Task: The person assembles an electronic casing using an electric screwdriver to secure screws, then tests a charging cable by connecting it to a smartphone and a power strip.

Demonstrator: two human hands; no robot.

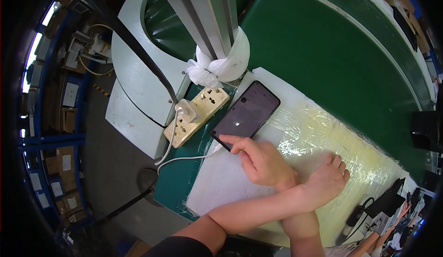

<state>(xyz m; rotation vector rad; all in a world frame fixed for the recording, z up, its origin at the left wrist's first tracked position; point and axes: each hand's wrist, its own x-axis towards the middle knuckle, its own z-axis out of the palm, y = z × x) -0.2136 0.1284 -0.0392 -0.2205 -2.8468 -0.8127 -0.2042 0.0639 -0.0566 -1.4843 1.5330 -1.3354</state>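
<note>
My forearms cross, the left lying over the right. My right hand (264, 164) is at the lower end of a black smartphone (247, 114), index finger stretched out onto its screen and the other fingers curled; it holds nothing. The phone lies tilted on a white sheet, its screen dim grey, with a white charging cable (189, 158) at its lower end. To the right, my left hand (326, 179) rests with fingers curled on yellowish, clear-plastic-covered padding (318, 135). Nothing shows in its fingers; the palm is hidden.
A cream power strip (210, 101) with a white charger (187, 112) plugged in lies left of the phone. Behind it stands a metal post (203, 17) wrapped in a white plastic bag (233, 61). A green conveyor belt (318, 40) curves past. Shelves (69, 141) hold boxes at far left.
</note>
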